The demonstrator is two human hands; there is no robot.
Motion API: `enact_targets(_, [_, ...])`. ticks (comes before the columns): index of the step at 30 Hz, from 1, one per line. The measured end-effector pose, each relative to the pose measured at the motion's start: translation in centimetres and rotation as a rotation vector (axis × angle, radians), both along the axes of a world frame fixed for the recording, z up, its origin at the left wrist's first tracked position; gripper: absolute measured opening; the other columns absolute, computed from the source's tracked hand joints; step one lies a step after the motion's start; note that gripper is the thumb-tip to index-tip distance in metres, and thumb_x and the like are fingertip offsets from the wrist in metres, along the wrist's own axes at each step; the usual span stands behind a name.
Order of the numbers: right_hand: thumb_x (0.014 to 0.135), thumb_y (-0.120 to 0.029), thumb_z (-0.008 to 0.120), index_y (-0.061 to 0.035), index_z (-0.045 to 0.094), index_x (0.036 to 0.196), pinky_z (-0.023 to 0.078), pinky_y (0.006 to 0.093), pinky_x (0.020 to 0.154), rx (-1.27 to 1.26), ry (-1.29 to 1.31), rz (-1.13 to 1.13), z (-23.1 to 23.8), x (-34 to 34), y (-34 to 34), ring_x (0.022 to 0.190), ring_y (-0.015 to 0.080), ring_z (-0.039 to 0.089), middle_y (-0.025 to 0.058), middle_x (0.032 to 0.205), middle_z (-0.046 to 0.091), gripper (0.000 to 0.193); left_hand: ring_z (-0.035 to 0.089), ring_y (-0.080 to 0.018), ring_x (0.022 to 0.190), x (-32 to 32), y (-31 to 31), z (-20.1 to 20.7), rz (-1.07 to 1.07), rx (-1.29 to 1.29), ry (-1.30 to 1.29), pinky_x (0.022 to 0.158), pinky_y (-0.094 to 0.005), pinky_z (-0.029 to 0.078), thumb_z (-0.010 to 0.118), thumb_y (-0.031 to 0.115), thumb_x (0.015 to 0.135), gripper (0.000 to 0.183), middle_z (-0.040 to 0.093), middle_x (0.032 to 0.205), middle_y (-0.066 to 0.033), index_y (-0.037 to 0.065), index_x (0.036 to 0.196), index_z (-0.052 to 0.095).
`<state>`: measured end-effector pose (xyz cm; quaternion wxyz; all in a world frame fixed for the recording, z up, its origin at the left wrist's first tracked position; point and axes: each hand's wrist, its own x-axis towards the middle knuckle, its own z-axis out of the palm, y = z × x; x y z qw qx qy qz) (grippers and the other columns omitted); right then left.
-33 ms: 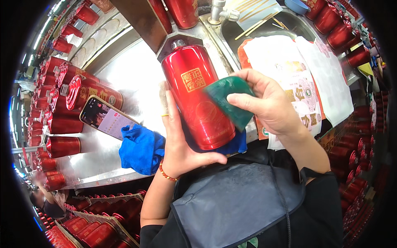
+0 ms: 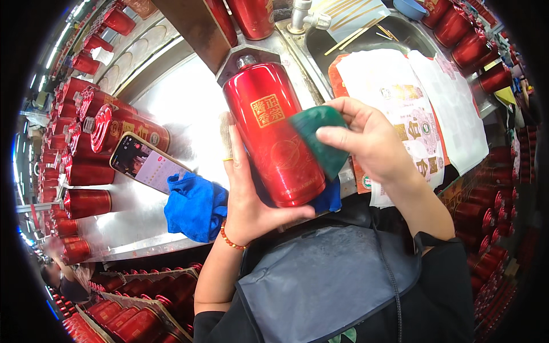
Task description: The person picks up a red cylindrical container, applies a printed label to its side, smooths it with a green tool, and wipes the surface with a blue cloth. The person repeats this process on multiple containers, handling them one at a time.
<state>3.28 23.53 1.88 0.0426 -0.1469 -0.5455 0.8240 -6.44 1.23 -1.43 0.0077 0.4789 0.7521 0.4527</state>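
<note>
A glossy red bottle [image 2: 277, 123] with a gold square emblem lies tilted in the middle, its capped neck pointing away from me. My left hand [image 2: 250, 208] cradles it, with the fingers stretched along its left side and the thumb across its base. A pale cover sits on one of those fingers, with a yellow band below it. Between the thumb and fingers of my right hand [image 2: 366, 140] is a flat green scraper [image 2: 320, 137], which overlaps the bottle's right side. Whether the scraper's edge touches the bottle I cannot tell.
A blue cloth [image 2: 197, 207] and a phone [image 2: 146, 163] lie on the metal counter [image 2: 171, 103] at left, beside several red bottles [image 2: 86, 203]. Printed sheets [image 2: 409, 114] are stacked at right, in front of a sink [image 2: 417, 37] with a tap [image 2: 306, 17].
The green scraper has shifted slightly right across the bottle, baring more of its lower front. My left hand and the bottle stay almost where they were.
</note>
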Motion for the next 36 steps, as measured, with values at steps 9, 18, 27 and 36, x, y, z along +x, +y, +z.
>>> enact_targets(9, [0.09,-0.009,0.076,0.0011,0.07,0.116,0.056,0.024,0.076,0.289,-0.114,-0.161,-1.1,0.6,2.1,0.084,0.0094,0.069,0.0046,0.096,0.074,0.029,0.049,-0.0405,0.125,0.3,-0.2,-0.6,0.048,0.025,-0.072,0.11,-0.0449,0.037,0.097,0.031,0.063,0.137,0.047,0.141,-0.0266,-0.01,0.159,0.009])
enact_targets(18, [0.074,0.0,0.081,-0.0081,0.078,0.108,0.048,0.0293,0.077,1.305,0.494,-0.084,2.8,1.3,1.3,0.087,0.0159,0.063,0.0028,0.093,0.074,0.035,0.044,-0.0447,0.135,-0.2,0.1,-0.9,0.017,0.071,-0.008,0.112,-0.0464,0.04,0.096,0.031,0.064,0.136,0.037,0.153,-0.0292,-0.007,0.16,0.007])
enact_targets(27, [0.07,0.0,0.081,-0.0119,0.08,0.099,0.039,0.0319,0.082,1.341,0.431,-0.093,3.8,3.1,-0.5,0.084,0.0163,0.053,-0.0007,0.087,0.073,0.031,0.04,-0.0384,0.142,0.0,-0.1,-1.5,0.052,0.101,-0.049,0.118,-0.0459,0.034,0.096,0.031,0.064,0.131,0.036,0.158,-0.0252,-0.003,0.161,0.014])
enact_targets(36, [0.068,-0.009,0.084,-0.0164,0.082,0.098,0.033,0.0299,0.087,1.406,0.448,0.11,2.9,6.1,-2.1,0.084,0.0134,0.05,-0.0049,0.088,0.074,0.031,0.034,-0.0398,0.147,-0.2,-0.1,-1.4,0.038,0.109,-0.053,0.121,-0.0471,0.028,0.095,0.029,0.064,0.132,0.027,0.163,-0.0265,-0.003,0.162,0.012])
